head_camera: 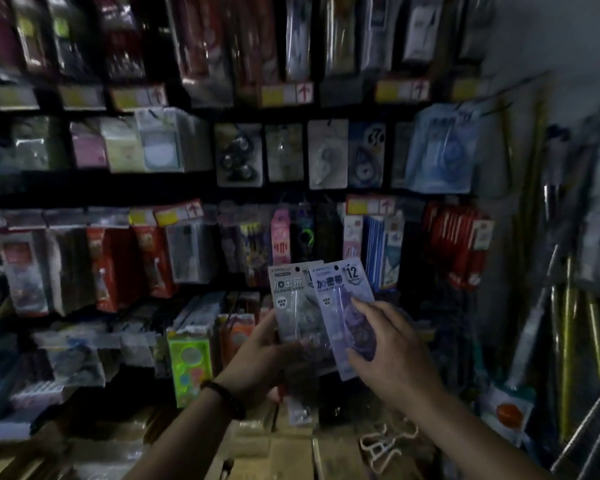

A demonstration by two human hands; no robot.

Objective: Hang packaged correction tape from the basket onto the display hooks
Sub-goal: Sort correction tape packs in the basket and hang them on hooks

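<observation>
My left hand (262, 362) grips a grey pack of correction tape (293, 299) upright in front of the display wall, with more packs hanging blurred below it. My right hand (392, 344) holds a purple pack of correction tape (340, 299), overlapping the grey one on its right, thumb across its front. Both packs have a hang hole at the top. Hanging correction tape packs (328, 154) fill the middle row of hooks above. The basket is not in view.
Dense rows of hanging stationery cover the wall, with yellow price tags (369, 205) on the hook ends. Cardboard boxes (291, 452) lie below my arms. Metal rods and rolls (565, 341) lean at the right. A white plastic hanger (385, 445) lies on the boxes.
</observation>
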